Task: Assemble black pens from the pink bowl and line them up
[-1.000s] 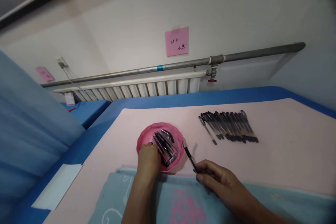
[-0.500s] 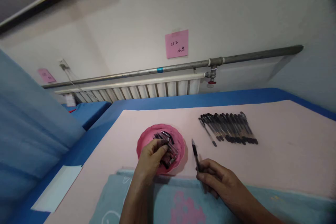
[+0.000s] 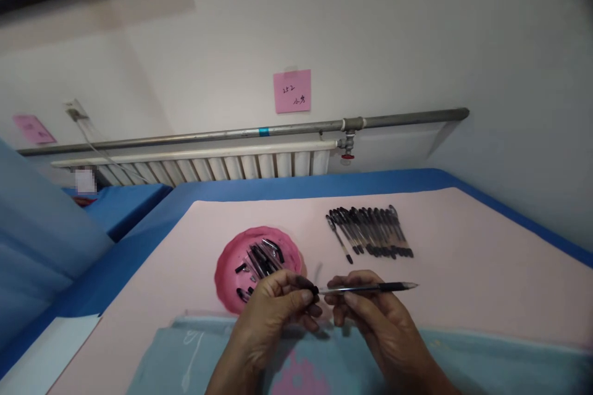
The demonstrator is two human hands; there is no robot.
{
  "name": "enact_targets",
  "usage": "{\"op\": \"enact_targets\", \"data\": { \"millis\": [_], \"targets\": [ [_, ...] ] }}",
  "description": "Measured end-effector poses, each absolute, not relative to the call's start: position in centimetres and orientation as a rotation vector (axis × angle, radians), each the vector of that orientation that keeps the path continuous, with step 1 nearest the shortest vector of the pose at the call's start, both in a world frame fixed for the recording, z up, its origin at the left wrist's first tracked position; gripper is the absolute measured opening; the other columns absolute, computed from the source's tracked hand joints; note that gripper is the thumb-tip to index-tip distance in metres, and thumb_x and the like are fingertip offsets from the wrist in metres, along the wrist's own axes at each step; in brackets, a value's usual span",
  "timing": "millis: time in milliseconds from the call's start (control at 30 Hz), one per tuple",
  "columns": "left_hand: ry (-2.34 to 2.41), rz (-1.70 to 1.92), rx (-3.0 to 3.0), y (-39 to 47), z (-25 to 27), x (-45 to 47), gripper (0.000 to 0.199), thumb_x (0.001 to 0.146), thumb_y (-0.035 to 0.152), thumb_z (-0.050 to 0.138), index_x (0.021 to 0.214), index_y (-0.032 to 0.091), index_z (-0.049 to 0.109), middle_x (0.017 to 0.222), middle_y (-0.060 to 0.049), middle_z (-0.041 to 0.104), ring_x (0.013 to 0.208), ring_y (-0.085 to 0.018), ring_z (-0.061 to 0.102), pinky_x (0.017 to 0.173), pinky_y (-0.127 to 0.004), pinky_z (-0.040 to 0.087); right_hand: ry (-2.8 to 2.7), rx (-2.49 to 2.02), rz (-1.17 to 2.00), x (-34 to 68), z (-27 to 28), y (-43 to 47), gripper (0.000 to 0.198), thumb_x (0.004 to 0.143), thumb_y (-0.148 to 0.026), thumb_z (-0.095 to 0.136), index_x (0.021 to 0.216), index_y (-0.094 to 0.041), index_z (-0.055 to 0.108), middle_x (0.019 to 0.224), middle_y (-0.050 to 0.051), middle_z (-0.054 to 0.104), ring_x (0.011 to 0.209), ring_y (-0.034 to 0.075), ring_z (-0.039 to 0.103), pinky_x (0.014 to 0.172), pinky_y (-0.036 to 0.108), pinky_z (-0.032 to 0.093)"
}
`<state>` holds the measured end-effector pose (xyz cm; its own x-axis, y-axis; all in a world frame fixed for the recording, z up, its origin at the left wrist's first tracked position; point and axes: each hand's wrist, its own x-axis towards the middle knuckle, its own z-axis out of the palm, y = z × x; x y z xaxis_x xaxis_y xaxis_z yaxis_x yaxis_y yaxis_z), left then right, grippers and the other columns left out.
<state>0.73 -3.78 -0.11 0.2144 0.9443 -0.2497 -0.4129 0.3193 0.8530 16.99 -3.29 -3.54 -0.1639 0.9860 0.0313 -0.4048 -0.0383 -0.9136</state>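
A clear-barrelled pen (image 3: 391, 287) with a black grip lies level in my right hand (image 3: 373, 308), its tip pointing right. The fingers are closed around its barrel. My left hand (image 3: 280, 302) pinches a small black end plug (image 3: 315, 290) at the pen's rear end; whether it is seated in the barrel I cannot tell. Behind my left hand, a pink scalloped dish (image 3: 223, 265) holds black caps, plugs and clear barrels (image 3: 263, 259), partly hidden by that hand. Farther back on the right, several capped black pens (image 3: 370, 231) lie side by side in a row.
Pale pink sheeting (image 3: 463, 247) covers the blue-edged table. A light blue cloth (image 3: 222, 345) with a pink pattern lies along the front. White paper (image 3: 55, 345) is at the left edge. A radiator (image 3: 222, 166) and a pipe (image 3: 407, 119) run along the wall behind.
My left hand has left the dish with a black plug and come to the pen's rear end. The pen has turned from tip-up to level, tip right. The view has shifted rightward.
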Motion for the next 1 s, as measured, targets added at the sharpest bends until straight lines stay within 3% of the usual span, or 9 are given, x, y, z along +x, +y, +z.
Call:
{"op": "enact_targets", "data": {
  "millis": [233,400,767,1000],
  "targets": [
    [0.9,1.067,0.729,-3.71,-0.33,1.06,0.012,0.066,0.017,0.066,0.073,0.011,0.057,0.062,-0.002,0.061,0.057,-0.012,0.059,0.051,-0.023,0.048,-1.024,-0.818,1.468,17.44,-3.36,-3.16,0.016,0.075,-0.031,0.063,0.086,-0.021,0.057,0.088,0.006,0.066,0.071,0.019,0.061,0.056,0.029,0.046],
    [0.943,1.043,0.758,-3.69,-0.1,1.07,0.015,0.065,0.018,0.067,0.072,0.011,0.057,0.062,-0.004,0.062,0.057,-0.013,0.06,0.05,-0.023,0.048,-1.065,-0.771,1.46,17.43,-3.52,-3.08,0.011,0.079,-0.027,0.059,0.088,-0.021,0.056,0.082,0.004,0.066,0.062,0.015,0.059,0.056,0.029,0.046],
    [1.021,0.997,0.839,-3.65,-0.62,1.26,0.019,0.063,0.023,0.068,0.071,0.01,0.056,0.057,-0.002,0.06,0.052,-0.012,0.058,0.049,-0.024,0.049,-1.212,-0.876,1.325,17.66,-3.42,-3.47,0.012,0.077,-0.028,0.059,0.085,-0.02,0.057,0.085,0.004,0.064,0.062,0.015,0.059,0.058,0.03,0.045],
    [0.956,0.961,0.793,-3.86,-0.29,1.23,0.018,0.064,0.022,0.067,0.072,0.011,0.056,0.059,-0.005,0.064,0.052,-0.013,0.06,0.05,-0.024,0.047,-1.093,-0.823,1.488,17.47,-3.09,-3.05,0.014,0.075,-0.031,0.061,0.084,-0.02,0.058,0.078,0.003,0.066,0.059,0.015,0.059,0.053,0.028,0.045]
  ]
}}
